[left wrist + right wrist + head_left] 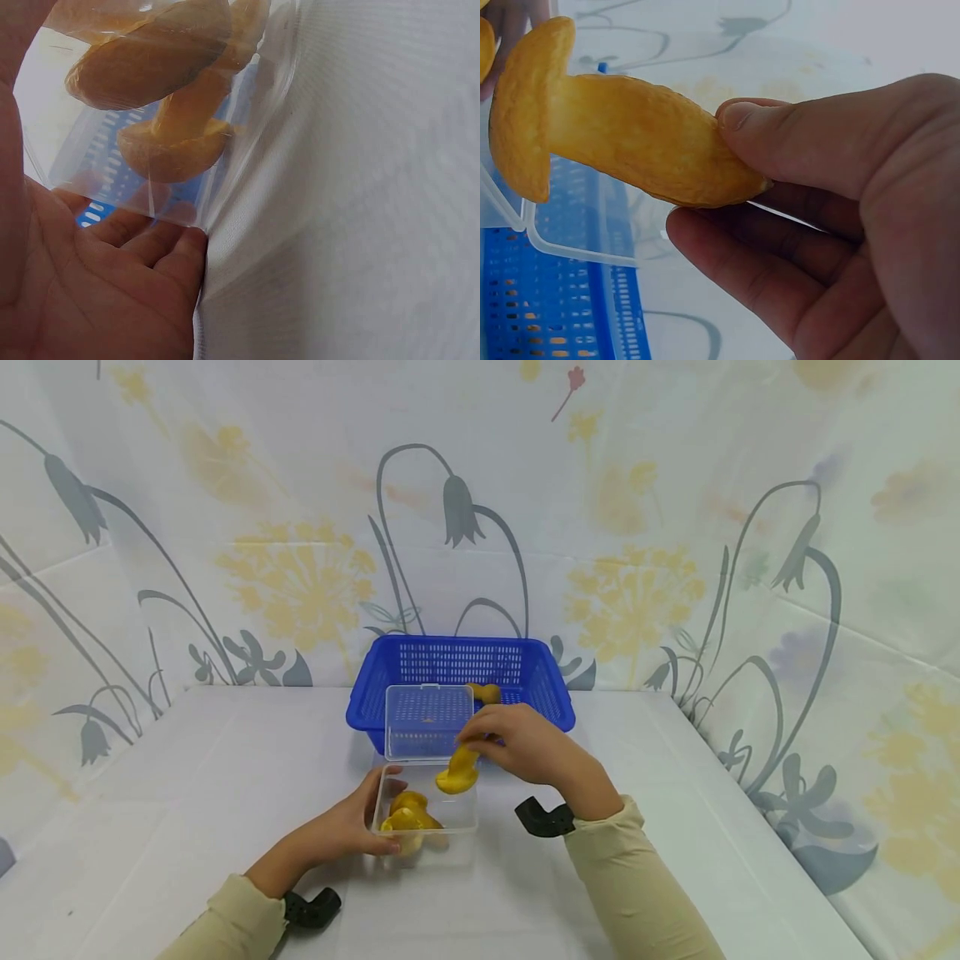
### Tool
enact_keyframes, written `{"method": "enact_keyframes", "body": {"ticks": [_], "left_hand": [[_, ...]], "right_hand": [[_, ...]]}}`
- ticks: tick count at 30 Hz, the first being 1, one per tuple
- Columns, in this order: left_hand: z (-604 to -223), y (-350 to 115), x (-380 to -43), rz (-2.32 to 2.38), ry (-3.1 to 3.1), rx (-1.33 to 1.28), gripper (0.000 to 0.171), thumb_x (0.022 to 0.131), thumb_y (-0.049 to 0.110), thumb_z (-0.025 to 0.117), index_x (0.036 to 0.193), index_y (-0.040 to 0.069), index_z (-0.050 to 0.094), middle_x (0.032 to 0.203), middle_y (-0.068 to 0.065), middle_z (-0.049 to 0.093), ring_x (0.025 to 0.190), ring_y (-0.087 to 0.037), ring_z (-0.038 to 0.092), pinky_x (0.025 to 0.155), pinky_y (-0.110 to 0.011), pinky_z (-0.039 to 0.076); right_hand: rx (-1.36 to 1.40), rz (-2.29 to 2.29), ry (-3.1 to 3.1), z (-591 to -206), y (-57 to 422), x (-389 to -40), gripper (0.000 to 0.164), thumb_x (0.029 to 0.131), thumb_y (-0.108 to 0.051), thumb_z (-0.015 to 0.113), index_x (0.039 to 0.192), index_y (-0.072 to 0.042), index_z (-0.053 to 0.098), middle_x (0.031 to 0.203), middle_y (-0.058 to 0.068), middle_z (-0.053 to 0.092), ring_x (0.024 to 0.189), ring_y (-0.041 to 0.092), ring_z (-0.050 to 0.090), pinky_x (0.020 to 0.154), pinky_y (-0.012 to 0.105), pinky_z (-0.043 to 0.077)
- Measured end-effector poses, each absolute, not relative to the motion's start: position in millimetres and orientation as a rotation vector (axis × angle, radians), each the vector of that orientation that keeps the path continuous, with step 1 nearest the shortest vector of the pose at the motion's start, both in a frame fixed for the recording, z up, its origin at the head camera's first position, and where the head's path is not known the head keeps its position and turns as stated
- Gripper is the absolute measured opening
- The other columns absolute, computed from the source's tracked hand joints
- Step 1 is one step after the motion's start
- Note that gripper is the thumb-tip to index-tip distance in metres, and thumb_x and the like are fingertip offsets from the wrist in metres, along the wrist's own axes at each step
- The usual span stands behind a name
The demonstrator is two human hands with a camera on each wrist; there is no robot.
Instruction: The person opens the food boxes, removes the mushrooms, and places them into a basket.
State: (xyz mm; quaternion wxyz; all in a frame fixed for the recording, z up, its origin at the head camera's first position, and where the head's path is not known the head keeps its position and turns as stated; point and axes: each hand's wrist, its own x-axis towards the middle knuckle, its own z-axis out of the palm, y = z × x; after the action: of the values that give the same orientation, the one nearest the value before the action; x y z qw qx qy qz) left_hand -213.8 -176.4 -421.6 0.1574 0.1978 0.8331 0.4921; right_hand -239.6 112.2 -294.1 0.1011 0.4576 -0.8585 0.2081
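Note:
My right hand (521,745) pinches a yellow mushroom (459,774) by the end of its stem, thumb on one side and fingers on the other. The mushroom (634,135) hangs cap down over the right part of a clear plastic box (476,810). Around the box's left end, my left hand (337,831) grips with the thumb at the front and fingers behind. Inside, several yellow mushrooms (408,814) lie heaped at the left, seen through the wall in the left wrist view. The box's clear lid (423,731) stands flipped back behind it.
A blue plastic basket (367,693) with slotted walls stands just behind the box, partly covered by the lid and my right hand. More mushrooms (486,693) lie inside it. White cloth (247,777) covers the table, and a flower-patterned sheet (480,527) hangs behind.

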Motion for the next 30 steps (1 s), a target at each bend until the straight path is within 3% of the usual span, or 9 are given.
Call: {"method": "enact_keyframes", "body": {"ticks": [20,30], "left_hand": [[-421,-176,-212,1.386,2.403,0.534,0.106,0.072,0.037,0.083,0.15,0.017,0.014,0.153,-0.015,0.034,0.143,-0.036,0.03,0.117,-0.058,0.023],[-421,-175,-213,1.388,2.402,0.545,0.105,0.072,0.037,0.082,0.15,0.017,0.014,0.153,-0.014,0.033,0.144,-0.036,0.027,0.117,-0.059,0.021]], "right_hand": [[1.254,0.7,-2.386,-292,130,-250,0.015,0.09,-0.008,0.066,0.103,-0.009,0.073,0.102,0.001,0.072,0.102,0.018,0.067,0.085,0.03,0.056],[1.08,0.715,-2.433,-288,139,-252,0.016,0.092,-0.009,0.064,0.105,-0.009,0.073,0.106,0.004,0.072,0.102,0.02,0.066,0.085,0.033,0.057]]}}
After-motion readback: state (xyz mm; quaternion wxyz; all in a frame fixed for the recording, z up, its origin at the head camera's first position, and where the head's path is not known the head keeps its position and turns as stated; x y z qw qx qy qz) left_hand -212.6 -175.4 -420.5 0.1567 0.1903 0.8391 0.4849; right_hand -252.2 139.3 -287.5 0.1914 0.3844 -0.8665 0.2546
